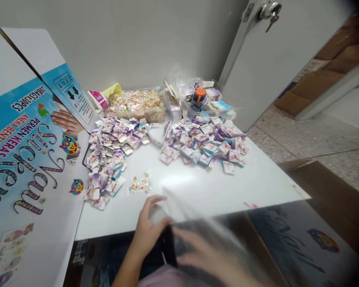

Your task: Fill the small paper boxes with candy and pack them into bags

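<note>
My left hand (151, 229) rests at the near edge of the white table (197, 183), its fingers curled on a clear plastic bag (215, 235) that is blurred by motion. My right hand (203, 253) lies lower, seen through the same plastic and gripping it. A few loose candy wrappers (140, 185) lie just beyond the left hand. Two heaps of small purple-and-white boxes sit farther back: a left heap (109, 155) and a right heap (205, 141).
A large printed carton flap (26, 159) stands at the left. A clear tub of colourful candies (136, 104) and a tray with an orange-capped bottle (200, 97) sit against the wall. A white door (272, 52) is at the right, and a brown carton (323, 223) below it.
</note>
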Action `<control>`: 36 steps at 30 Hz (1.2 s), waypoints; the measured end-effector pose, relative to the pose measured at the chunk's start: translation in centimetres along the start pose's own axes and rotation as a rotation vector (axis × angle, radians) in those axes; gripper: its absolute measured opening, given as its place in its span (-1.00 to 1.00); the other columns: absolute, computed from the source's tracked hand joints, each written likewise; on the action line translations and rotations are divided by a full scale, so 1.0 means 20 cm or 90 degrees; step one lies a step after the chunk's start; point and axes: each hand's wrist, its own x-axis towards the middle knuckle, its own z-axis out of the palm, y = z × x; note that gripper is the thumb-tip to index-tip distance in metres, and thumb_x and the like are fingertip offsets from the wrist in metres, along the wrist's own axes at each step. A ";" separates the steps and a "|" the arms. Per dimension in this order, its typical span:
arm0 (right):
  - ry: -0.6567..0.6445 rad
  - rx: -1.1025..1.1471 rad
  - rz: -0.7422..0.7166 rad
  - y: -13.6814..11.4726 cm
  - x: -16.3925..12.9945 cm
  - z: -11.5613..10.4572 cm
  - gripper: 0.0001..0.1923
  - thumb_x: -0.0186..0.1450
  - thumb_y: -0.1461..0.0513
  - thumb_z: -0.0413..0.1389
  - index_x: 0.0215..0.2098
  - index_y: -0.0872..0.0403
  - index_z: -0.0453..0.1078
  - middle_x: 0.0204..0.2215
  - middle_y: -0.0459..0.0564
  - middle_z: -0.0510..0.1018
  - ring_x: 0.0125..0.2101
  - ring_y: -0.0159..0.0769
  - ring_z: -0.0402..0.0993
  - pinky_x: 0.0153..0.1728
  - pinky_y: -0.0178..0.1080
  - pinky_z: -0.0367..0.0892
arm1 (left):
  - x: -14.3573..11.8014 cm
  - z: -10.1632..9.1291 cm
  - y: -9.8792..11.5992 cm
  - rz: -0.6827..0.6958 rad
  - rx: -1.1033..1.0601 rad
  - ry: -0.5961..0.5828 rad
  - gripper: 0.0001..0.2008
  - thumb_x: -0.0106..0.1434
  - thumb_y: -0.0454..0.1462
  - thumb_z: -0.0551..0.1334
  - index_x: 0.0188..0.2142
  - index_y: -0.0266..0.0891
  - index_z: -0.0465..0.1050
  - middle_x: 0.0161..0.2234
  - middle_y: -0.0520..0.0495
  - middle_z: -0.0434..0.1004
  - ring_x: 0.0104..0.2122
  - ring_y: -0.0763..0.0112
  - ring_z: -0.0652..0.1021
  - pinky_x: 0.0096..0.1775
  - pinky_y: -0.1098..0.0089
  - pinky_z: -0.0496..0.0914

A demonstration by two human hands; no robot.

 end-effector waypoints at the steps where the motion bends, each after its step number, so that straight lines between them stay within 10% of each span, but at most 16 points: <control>1: 0.014 -0.092 -0.022 0.02 0.01 0.01 -0.60 0.29 0.03 0.17 0.10 -0.26 0.43 0.29 -0.12 0.33 0.30 -0.08 0.22 0.27 0.04 0.17 | 0.01 0.01 -0.02 0.009 0.044 0.036 -0.51 0.16 -0.20 0.37 0.08 -0.14 0.37 0.06 -0.18 0.44 0.07 0.13 0.45 0.13 0.11 0.30; 7: 0.140 -0.441 -0.124 -0.03 0.07 0.02 -0.60 0.32 0.21 0.12 0.13 -0.14 0.40 0.34 -0.05 0.23 0.35 0.01 0.08 0.20 0.12 0.30 | 0.09 0.07 -0.08 0.106 0.175 0.088 -0.50 0.21 -0.13 0.32 0.12 -0.14 0.35 0.08 -0.22 0.39 0.12 0.05 0.43 0.17 -0.01 0.32; 15: 0.464 -0.448 -0.021 0.15 0.21 0.00 -0.55 0.41 0.22 0.00 0.25 0.03 0.17 0.09 0.15 0.48 0.06 -0.13 0.46 0.05 -0.02 0.45 | 0.12 0.23 0.01 0.306 0.225 -0.199 -0.48 0.19 -0.23 0.29 0.16 -0.14 0.34 0.15 -0.24 0.40 0.15 0.04 0.40 0.17 -0.02 0.30; 19: 0.399 -0.563 0.063 0.32 0.20 -0.08 -0.54 0.41 0.14 0.02 0.25 0.03 0.22 0.20 0.20 0.38 0.15 0.00 0.37 0.09 0.12 0.38 | 0.09 0.18 -0.10 0.308 0.383 -0.076 -0.63 0.22 -0.36 0.18 0.04 -0.24 0.44 0.13 -0.31 0.43 0.11 -0.05 0.42 0.11 -0.12 0.31; 24: 0.273 -0.729 0.025 0.37 0.12 -0.11 -0.61 0.35 0.16 0.10 0.13 0.02 0.37 0.16 0.17 0.46 0.06 0.08 0.42 0.04 0.16 0.36 | 0.12 -0.10 -0.13 0.236 0.269 0.207 -0.79 0.23 -0.43 0.12 -0.25 -0.16 0.48 -0.24 -0.14 0.58 -0.17 0.17 0.55 -0.08 0.16 0.44; 27: 0.318 -0.731 -0.067 0.29 0.08 -0.05 -0.73 0.32 0.29 0.09 -0.01 0.02 0.43 -0.10 0.10 0.62 -0.11 -0.05 0.50 -0.09 -0.01 0.41 | 0.26 -0.19 -0.01 0.228 0.295 0.309 -0.84 0.27 -0.36 0.14 -0.20 -0.17 0.45 -0.28 -0.12 0.53 -0.18 0.19 0.54 -0.04 0.18 0.42; 31: 0.477 -0.699 -0.137 0.17 0.09 -0.07 -0.82 0.32 0.36 0.05 -0.41 0.01 0.36 -0.63 -0.09 0.37 -0.57 -0.30 0.29 -0.49 -0.22 0.20 | 0.61 -0.08 0.16 0.253 0.410 0.129 -0.64 0.26 -0.23 0.23 0.06 -0.17 0.39 0.09 -0.25 0.39 0.12 0.09 0.42 0.13 0.11 0.34; 36: 0.615 -0.762 0.127 0.18 0.28 -0.48 -0.78 0.39 0.14 0.00 -0.26 0.07 0.42 -0.42 0.06 0.52 -0.36 -0.18 0.43 -0.33 -0.19 0.29 | 1.01 0.24 0.14 0.180 0.538 0.051 -0.24 0.14 -0.08 0.37 0.28 -0.18 0.20 0.33 -0.37 0.02 0.29 -0.17 0.16 0.19 -0.07 0.23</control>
